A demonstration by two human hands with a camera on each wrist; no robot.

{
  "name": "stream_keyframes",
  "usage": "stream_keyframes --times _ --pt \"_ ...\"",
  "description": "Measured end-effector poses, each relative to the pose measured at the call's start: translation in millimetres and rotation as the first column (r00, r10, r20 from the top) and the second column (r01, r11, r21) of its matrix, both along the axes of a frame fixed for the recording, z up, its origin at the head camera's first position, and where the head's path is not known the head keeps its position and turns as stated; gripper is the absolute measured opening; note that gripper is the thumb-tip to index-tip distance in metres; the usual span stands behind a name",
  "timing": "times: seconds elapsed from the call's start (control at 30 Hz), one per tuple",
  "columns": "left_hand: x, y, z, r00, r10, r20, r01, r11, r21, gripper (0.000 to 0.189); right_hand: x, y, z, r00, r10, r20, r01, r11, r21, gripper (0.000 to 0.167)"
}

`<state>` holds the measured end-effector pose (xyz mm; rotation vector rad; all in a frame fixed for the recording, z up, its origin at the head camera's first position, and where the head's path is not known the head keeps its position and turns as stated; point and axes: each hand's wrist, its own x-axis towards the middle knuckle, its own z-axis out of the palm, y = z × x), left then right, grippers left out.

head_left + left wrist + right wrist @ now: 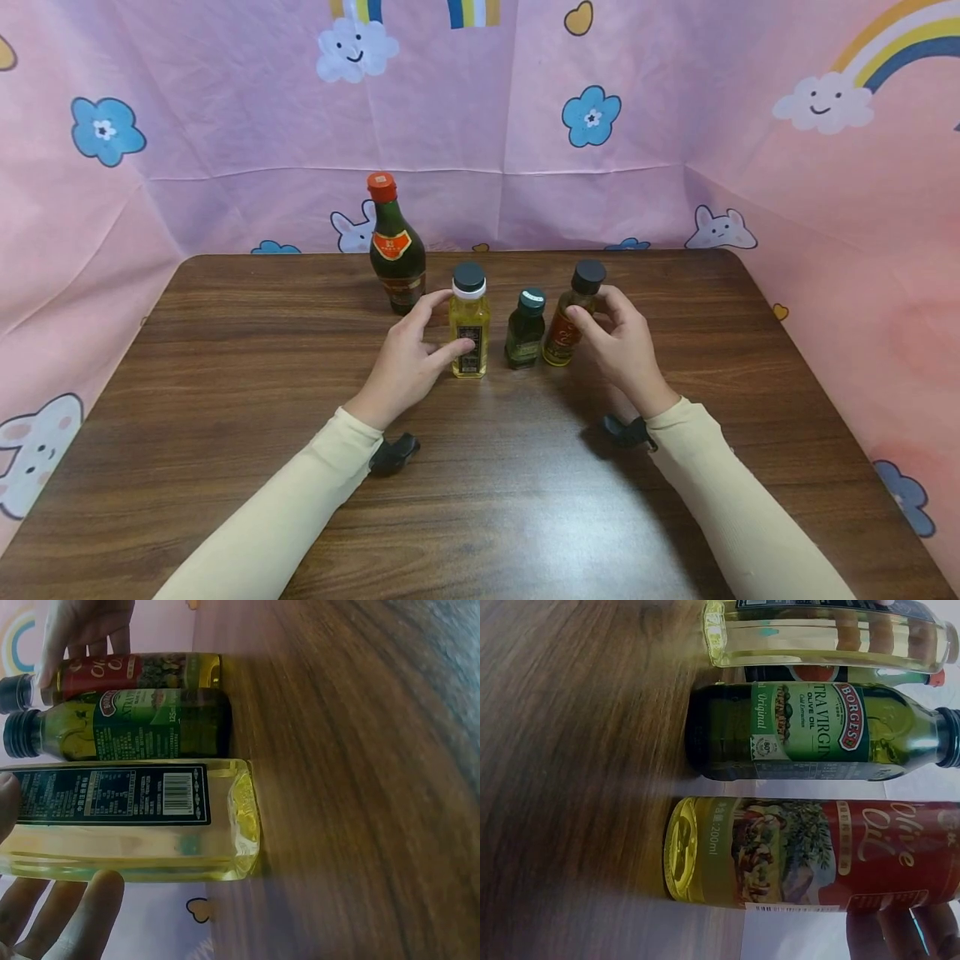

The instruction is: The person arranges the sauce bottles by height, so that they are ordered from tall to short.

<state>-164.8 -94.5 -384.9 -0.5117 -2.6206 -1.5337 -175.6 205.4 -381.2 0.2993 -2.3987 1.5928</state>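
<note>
Head view above, 2 wrist close-ups

We see the middle bottle (pixel 524 333) between left bottle (pixel 469 315) and right bottle (pixel 561 337) on the table (pixel 225 358), rear bottle (pixel 398 262) behind-left.

The head view is brightly lit; the woodgrain tabletop (pixel 543 500) is whitened by glare between five and six o'clock, and shadowed at seven o'clock from the right hand (pixel 626 346). Both wrist views are dimly lit, the left blurred toward three o'clock.
</note>
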Motion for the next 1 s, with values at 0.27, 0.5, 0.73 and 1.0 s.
stream_keyframes --times 0.27,0.5,0.73,1.0 --pt "1.9 1.4 -4.5 0.999 0.022 -0.037 -0.022 1.000 0.014 0.068 0.0 -0.7 -1.0 1.000 0.004 -0.004 -0.004 1.000 0.004 0.034" --pt "2.0 2.3 -6.4 0.998 0.021 -0.065 -0.020 1.000 0.019 0.067 0.2 -0.4 -0.4 1.000 0.006 -0.018 -0.006 1.000 0.003 0.032" --pt "4.3 2.8 -4.6 0.997 0.020 -0.076 -0.019 1.000 0.007 0.066 0.4 0.2 -0.5 1.000 0.002 -0.017 -0.001 1.000 0.011 0.032" --pt "7.3 2.8 -5.6 0.992 0.046 -0.121 -0.046 0.999 0.002 0.066 1.1 -0.6 -1.0 1.000 -0.002 -0.020 0.002 1.000 0.009 0.032"
